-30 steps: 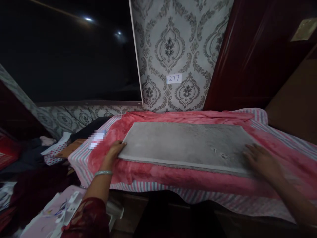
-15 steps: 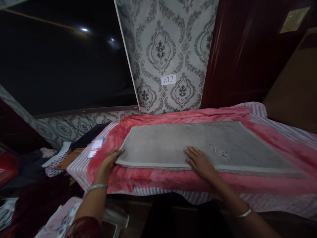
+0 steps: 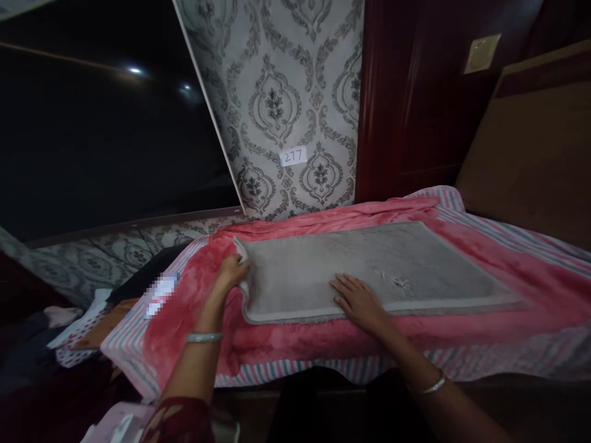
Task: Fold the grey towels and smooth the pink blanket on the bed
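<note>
A folded grey towel with a pale border and a small emblem lies lengthwise on a pink plush blanket. My left hand is closed on the towel's left end, which is lifted slightly and bent around the fingers. Flat on the towel's front part, near its middle, rests my right hand, fingers stretched out and a little apart. The underside of the towel's layers is hidden.
A striped cloth lies beneath the blanket. Behind stand a dark television and a patterned wall with a paper label. At right leans a brown board. Clothes are piled at left.
My left hand has moved from the towel's front left corner up along its left end and gripped it, raising the edge. My right hand stays flat on the towel. The camera view has shifted.
</note>
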The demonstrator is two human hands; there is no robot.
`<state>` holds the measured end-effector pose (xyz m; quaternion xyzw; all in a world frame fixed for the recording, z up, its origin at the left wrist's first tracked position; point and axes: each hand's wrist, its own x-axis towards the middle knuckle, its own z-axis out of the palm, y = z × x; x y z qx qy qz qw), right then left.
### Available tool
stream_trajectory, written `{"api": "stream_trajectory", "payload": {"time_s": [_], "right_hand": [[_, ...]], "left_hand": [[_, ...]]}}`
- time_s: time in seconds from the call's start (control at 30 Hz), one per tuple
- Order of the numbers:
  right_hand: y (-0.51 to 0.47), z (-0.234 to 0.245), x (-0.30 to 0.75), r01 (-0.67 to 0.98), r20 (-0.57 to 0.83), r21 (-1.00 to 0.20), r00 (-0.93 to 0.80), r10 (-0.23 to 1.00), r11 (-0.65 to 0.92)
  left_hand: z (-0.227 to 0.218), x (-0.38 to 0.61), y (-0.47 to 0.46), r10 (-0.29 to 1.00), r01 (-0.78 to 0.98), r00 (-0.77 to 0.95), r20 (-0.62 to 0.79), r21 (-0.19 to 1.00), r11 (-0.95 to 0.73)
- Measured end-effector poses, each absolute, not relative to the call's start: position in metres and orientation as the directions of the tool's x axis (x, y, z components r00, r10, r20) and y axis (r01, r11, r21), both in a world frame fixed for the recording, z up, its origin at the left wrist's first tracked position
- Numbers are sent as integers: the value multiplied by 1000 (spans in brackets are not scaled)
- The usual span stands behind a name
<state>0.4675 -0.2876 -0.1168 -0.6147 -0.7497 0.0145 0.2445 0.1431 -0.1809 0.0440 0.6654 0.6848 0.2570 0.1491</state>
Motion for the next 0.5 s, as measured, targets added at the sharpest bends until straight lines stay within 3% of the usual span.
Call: {"api": "stream_trajectory", "payload": {"time_s": [0.1,0.13,0.17,0.37,0.5], "right_hand": [[-287,-114,467,911,344,-343,-107,933,230],[-287,-113,467,910,342,-348,-102,934,227],[-286,-112,467,909,339,-353,-98,936,223],[-283,-109,468,882,300,-427,-67,951,197],[-278,-109,472,850,307,-486,-53,950,204]], "left_hand": [[42,210,-186,977,916,111,181,363,-171],[37,231,-193,963,944,206,172,224,-241],[30,250,-201,952,943,263,158,168,-288],[-17,300,-249,910,908,408,68,76,-413],[-32,291,-267,904,907,407,131,57,-417]]}}
